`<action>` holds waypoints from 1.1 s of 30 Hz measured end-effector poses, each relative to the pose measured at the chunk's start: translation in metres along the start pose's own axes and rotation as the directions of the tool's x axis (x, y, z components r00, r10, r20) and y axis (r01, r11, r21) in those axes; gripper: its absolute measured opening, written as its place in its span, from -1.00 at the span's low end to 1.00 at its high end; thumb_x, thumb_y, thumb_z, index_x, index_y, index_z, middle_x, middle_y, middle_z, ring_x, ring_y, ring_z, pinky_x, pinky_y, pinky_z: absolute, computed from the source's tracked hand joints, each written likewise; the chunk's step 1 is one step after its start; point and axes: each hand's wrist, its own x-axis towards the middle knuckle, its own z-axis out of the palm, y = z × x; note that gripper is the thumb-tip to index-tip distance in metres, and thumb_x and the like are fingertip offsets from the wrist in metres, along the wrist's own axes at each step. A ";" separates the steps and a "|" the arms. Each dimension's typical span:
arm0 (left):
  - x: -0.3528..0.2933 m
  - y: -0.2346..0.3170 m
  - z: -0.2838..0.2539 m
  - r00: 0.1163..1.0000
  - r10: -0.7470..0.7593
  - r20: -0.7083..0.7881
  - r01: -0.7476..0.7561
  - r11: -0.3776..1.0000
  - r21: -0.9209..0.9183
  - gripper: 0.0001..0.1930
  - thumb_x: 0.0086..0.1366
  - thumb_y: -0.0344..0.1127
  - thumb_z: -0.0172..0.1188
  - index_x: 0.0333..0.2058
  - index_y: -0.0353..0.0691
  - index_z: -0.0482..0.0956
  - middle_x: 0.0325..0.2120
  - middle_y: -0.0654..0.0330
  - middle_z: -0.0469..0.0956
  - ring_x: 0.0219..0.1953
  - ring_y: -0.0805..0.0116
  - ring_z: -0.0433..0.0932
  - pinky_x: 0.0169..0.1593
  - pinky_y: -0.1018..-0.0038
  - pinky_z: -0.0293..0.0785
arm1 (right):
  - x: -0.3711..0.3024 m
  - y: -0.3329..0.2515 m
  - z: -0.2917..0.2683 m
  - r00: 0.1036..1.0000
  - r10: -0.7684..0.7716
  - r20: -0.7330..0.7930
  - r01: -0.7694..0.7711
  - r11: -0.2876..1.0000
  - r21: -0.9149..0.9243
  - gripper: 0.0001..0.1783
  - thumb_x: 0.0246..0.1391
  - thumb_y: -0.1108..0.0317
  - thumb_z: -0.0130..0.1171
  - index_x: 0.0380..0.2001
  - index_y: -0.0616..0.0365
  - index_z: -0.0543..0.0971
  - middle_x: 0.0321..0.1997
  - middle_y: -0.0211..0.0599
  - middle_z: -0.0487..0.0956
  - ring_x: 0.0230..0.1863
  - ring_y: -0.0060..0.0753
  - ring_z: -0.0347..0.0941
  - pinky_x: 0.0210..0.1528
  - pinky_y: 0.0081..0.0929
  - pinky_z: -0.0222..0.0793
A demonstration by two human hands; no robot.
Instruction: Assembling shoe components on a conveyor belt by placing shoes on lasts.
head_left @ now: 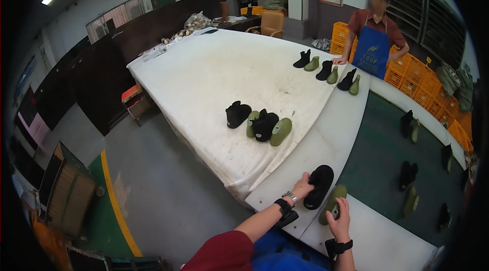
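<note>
At the front edge of the white surface, my left hand [302,188] is closed on a black boot [321,184], its dark sole turned up. Just to its right, my right hand [340,220] curves round the lower part of a green shoe last [335,197], with the thumb on one side and the fingers on the other. The last lies beside the boot, close to the green belt. Part of my right hand's grip is hidden by the hand itself.
On the white table [204,72] stand two black boots [238,114] with two green lasts [281,132]; more pairs line its far right side. Other pairs lie on the green conveyor belt [377,143]. A person in a blue apron [372,49] stands beyond, before orange crates [407,72].
</note>
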 end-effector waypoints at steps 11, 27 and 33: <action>-0.063 0.069 -0.014 0.924 0.364 -0.113 -0.378 0.915 -0.144 -0.63 -0.04 -0.53 0.14 -0.26 -0.21 0.21 -0.37 0.18 0.31 -0.26 0.36 0.35 -0.17 0.50 0.30 | -0.003 -0.092 -0.053 0.981 -0.187 0.058 0.165 0.950 0.266 -0.78 -0.20 0.52 0.12 -0.36 0.27 0.50 -0.31 -0.15 0.51 -0.26 -0.14 0.46 -0.15 -0.39 0.35; -0.107 0.143 -0.013 0.728 0.685 -0.025 -0.629 0.683 0.373 -0.53 -0.24 -0.57 0.10 -0.21 -0.27 0.33 -0.10 -0.13 0.26 -0.07 -0.10 0.28 0.01 0.24 0.25 | 0.003 -0.097 -0.040 0.985 -0.168 0.022 0.168 0.986 0.015 -0.42 -0.24 0.45 0.20 -0.03 0.17 0.37 -0.07 -0.04 0.41 -0.06 -0.01 0.33 -0.06 -0.31 0.30; -0.120 0.183 -0.014 0.781 0.612 0.125 -0.623 0.747 0.234 -0.41 -0.25 -0.50 0.18 -0.10 -0.27 0.32 -0.09 -0.08 0.27 -0.01 -0.02 0.27 0.08 0.29 0.22 | -0.003 -0.075 -0.061 0.930 -0.012 0.368 -0.293 0.580 0.760 -0.33 -0.01 0.40 0.11 0.16 0.20 0.10 0.16 -0.31 0.21 0.16 -0.46 0.13 0.18 -0.45 0.07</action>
